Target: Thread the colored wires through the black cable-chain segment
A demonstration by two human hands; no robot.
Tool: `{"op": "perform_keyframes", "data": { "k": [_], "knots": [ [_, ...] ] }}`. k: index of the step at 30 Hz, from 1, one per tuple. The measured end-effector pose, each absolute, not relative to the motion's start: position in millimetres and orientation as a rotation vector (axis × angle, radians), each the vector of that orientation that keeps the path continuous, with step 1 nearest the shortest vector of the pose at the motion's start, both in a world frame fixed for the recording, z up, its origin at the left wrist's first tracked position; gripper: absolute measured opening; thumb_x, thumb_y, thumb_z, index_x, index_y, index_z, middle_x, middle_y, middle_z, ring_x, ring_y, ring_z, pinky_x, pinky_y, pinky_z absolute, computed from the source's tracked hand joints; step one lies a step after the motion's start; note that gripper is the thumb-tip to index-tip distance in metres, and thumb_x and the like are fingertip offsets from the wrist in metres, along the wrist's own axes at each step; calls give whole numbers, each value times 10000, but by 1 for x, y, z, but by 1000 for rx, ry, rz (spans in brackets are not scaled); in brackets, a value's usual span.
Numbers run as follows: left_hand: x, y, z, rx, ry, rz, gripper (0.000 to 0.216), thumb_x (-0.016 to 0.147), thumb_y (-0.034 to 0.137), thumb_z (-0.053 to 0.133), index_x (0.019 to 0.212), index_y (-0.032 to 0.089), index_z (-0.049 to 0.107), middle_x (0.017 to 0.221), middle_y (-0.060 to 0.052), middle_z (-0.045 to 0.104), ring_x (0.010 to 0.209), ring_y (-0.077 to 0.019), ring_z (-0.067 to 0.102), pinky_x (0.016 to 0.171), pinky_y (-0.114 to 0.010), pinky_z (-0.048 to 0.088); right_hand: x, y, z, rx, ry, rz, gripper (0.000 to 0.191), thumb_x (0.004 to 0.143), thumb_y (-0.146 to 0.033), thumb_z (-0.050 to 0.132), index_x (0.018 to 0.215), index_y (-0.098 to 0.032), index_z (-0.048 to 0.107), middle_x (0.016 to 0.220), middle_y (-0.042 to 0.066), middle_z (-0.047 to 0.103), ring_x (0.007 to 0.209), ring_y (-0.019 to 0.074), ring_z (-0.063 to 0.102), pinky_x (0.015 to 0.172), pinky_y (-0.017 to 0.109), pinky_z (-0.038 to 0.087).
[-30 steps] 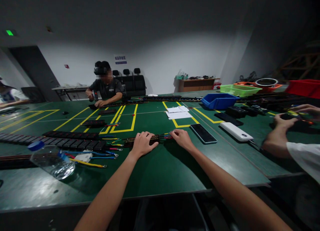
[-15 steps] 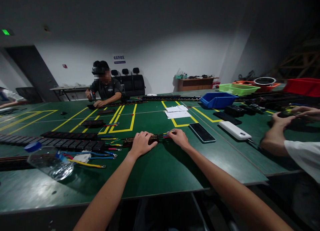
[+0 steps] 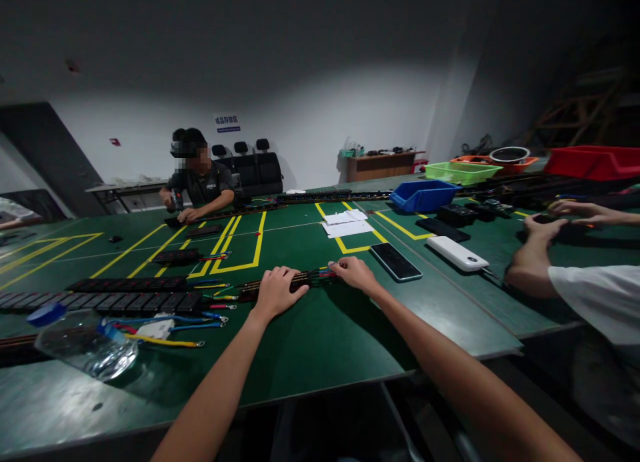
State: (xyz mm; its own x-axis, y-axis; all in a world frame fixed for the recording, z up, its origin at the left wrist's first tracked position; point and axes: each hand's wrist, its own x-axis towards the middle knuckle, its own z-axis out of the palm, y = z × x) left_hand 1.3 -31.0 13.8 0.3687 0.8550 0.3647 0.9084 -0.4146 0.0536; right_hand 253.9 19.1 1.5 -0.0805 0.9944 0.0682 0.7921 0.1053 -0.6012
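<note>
My left hand (image 3: 276, 293) lies over a dark busbar strip (image 3: 249, 290) with copper-coloured lines. Its fingers curl over the far side, and the thumb rests along the near side. Coloured wires (image 3: 324, 275), blue, red and green among them, come out of the strip's right end. There my right hand (image 3: 354, 274) is closed in a pinch on the wire ends; its fingertips partly hide them. Left of my left hand lie dark segmented modules (image 3: 135, 305) with blue, yellow and red leads (image 3: 173, 342) ending in ring terminals.
A water bottle (image 3: 87, 349) lies at the near left. Right of my hands are a phone (image 3: 396, 261), a white power bank (image 3: 457, 254) and a blue bin (image 3: 424, 197). Papers (image 3: 347, 225) lie beyond. One co-worker (image 3: 200, 182) sits across; another's hands (image 3: 550, 225) work at right.
The view has turned slightly, so most things sit further left in the picture. My hands keep their hold on the strip and wires. The right-hand co-worker's hands have shifted a little.
</note>
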Motion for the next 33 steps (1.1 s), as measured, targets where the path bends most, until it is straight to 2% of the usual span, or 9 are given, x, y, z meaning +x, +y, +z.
{"op": "perform_keyframes", "data": {
  "k": [2,4,12,21,30,33],
  "knots": [
    [1,-31,14,-2471,-1608,-508,477,952,608,506,1182,230,686,1151,-91,695,1045,-277,603,880,-409,434,260,18,6,-1776,-1984,599,559,939,-644,472,714,-203,732,734,73,705,697,198,645,580,262,341],
    [1,-31,14,-2476,-1611,-507,474,951,608,507,1182,235,686,1155,-91,694,1052,-279,604,881,-406,434,262,16,10,-1812,-1991,590,568,924,-660,493,673,-200,712,707,70,692,683,196,642,577,261,335],
    [1,-30,13,-2466,-1595,-516,483,948,613,508,1173,227,690,1134,-93,692,1032,-277,602,870,-407,431,248,7,10,-1885,-1795,509,484,841,-692,582,786,-226,704,828,68,727,787,226,666,595,265,347],
    [1,-31,14,-2481,-1603,-524,481,947,612,510,1175,230,692,1137,-91,696,1026,-276,609,862,-404,435,245,8,4,-1808,-1795,457,382,859,-595,615,777,-224,659,808,44,714,745,196,636,569,262,315],
    [0,-31,13,-2476,-1597,-521,502,953,620,500,1184,218,692,1135,-93,697,1025,-280,606,870,-408,432,268,17,8,-1802,-1977,516,568,958,-645,441,737,-202,718,755,64,690,681,180,603,589,262,291],
    [0,-31,13,-2476,-1604,-516,517,954,632,489,1188,218,690,1143,-93,696,1028,-278,608,872,-410,434,273,18,13,-1830,-1849,378,493,974,-574,436,830,-211,735,843,78,718,743,196,616,591,267,279]
  ]
}}
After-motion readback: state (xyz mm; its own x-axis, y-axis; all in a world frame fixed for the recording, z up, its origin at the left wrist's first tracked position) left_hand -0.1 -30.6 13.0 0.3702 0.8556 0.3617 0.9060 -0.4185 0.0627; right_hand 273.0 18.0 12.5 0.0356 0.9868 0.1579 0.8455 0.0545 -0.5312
